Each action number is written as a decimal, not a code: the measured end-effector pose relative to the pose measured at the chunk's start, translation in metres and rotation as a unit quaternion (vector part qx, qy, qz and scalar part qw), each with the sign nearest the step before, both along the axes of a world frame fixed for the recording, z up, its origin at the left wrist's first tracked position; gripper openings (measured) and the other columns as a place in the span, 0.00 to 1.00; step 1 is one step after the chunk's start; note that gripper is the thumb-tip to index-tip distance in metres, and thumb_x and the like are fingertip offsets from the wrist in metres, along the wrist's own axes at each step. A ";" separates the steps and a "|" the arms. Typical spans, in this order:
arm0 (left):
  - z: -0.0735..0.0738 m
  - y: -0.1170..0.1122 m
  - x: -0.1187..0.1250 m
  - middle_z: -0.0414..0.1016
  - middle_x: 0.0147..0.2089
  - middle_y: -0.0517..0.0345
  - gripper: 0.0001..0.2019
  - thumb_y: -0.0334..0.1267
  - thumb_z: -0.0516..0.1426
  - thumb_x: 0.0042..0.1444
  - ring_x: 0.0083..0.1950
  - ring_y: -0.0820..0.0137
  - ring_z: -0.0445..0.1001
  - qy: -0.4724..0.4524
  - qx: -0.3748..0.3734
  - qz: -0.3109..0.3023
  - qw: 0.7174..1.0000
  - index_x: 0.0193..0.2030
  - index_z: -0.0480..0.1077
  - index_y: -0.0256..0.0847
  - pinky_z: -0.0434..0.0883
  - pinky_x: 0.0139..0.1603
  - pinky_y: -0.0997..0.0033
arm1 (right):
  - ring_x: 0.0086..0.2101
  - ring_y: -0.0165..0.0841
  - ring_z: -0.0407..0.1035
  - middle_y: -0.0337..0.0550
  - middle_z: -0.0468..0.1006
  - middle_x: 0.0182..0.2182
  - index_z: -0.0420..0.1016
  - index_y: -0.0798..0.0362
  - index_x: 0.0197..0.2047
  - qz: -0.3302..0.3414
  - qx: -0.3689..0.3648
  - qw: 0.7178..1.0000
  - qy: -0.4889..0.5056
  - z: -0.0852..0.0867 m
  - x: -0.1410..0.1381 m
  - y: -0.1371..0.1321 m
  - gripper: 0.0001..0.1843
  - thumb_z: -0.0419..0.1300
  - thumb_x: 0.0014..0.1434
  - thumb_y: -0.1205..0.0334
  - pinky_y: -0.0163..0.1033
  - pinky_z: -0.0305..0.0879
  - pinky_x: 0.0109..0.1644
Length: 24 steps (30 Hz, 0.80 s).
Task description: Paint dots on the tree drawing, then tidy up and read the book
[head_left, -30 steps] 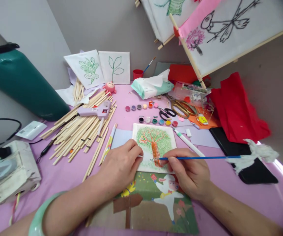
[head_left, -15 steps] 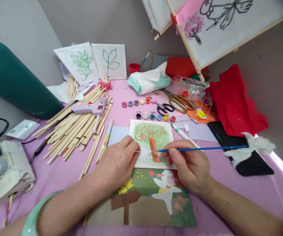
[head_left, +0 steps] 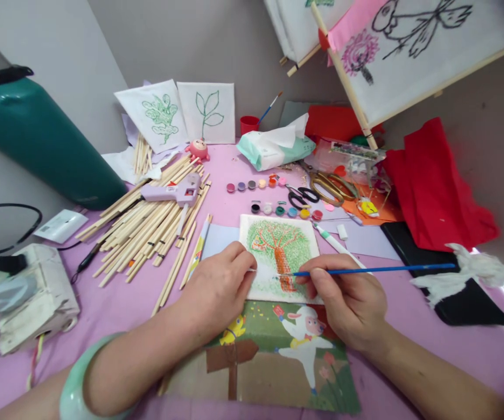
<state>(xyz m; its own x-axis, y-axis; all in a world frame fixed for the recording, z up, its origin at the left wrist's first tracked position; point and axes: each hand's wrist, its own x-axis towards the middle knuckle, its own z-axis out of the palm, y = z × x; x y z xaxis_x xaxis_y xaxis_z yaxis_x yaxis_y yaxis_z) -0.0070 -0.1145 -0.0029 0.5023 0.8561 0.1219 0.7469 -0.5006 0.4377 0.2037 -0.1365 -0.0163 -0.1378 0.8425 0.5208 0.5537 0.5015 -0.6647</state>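
My right hand [head_left: 352, 300] pinches a thin blue paintbrush [head_left: 392, 269] near its front, the handle pointing right. The brush's tip is over the lower middle of a small white canvas [head_left: 315, 291], near the orange trunk of a painted tree [head_left: 283, 265] with a dotted green crown. At the canvas's left edge, my left hand [head_left: 223, 286] has its fingers closed together; a tiny pale bit shows at the fingertips, too small to name. Under both hands lies a picture board [head_left: 273, 373] with a sheep, a chick and a signpost. Two rows of paint pots [head_left: 280, 211] stand behind the canvas.
Wooden sticks [head_left: 142, 233] and a glue gun [head_left: 177, 189] lie left, near a power socket [head_left: 37, 297] and a green bottle [head_left: 46, 134]. Scissors [head_left: 333, 185], wipes [head_left: 273, 147], a red cloth [head_left: 438, 186], a black phone [head_left: 475, 306] and crumpled tissue [head_left: 466, 271] surround the right side.
The whole view has shifted, so things appear slightly farther right. Both hands keep nearly the same places at the canvas, and the paintbrush stays in my right hand.
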 end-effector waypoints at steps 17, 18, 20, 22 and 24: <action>0.000 0.000 -0.001 0.69 0.38 0.54 0.08 0.31 0.48 0.61 0.37 0.69 0.70 0.000 0.003 -0.007 1.000 0.36 0.68 0.38 0.68 0.38 0.67 | 0.23 0.29 0.72 0.37 0.76 0.25 0.71 0.50 0.34 -0.013 0.009 0.999 -0.034 0.002 0.000 0.003 0.07 0.52 0.62 0.65 0.36 0.66 0.29; 0.000 0.000 -0.001 0.69 0.39 0.54 0.08 0.31 0.48 0.61 0.37 0.69 0.70 -0.001 0.003 -0.007 1.000 0.36 0.68 0.38 0.68 0.38 0.67 | 0.24 0.29 0.72 0.37 0.76 0.25 0.71 0.50 0.35 -0.013 0.006 0.999 -0.036 0.002 0.000 0.003 0.07 0.52 0.62 0.65 0.36 0.66 0.30; 0.000 -0.001 -0.001 0.69 0.39 0.54 0.08 0.31 0.48 0.61 0.37 0.69 0.70 -0.002 0.003 -0.006 1.000 0.37 0.68 0.38 0.69 0.38 0.67 | 0.25 0.30 0.72 0.37 0.76 0.25 0.71 0.50 0.35 -0.009 0.000 0.999 -0.038 0.001 0.000 0.003 0.07 0.52 0.62 0.65 0.36 0.66 0.30; 0.000 -0.001 -0.001 0.69 0.38 0.54 0.09 0.31 0.47 0.61 0.37 0.69 0.70 -0.002 0.003 -0.006 1.000 0.37 0.68 0.38 0.69 0.38 0.67 | 0.24 0.29 0.72 0.37 0.76 0.25 0.71 0.50 0.35 0.000 -0.006 0.999 -0.035 0.000 0.000 0.004 0.07 0.52 0.62 0.65 0.35 0.66 0.30; 0.000 -0.001 -0.001 0.69 0.38 0.54 0.09 0.31 0.47 0.61 0.36 0.69 0.70 0.000 0.003 -0.006 1.000 0.37 0.68 0.38 0.69 0.38 0.67 | 0.24 0.28 0.72 0.37 0.76 0.26 0.71 0.50 0.35 0.010 -0.012 0.999 -0.030 -0.001 0.000 0.004 0.07 0.52 0.62 0.66 0.34 0.66 0.29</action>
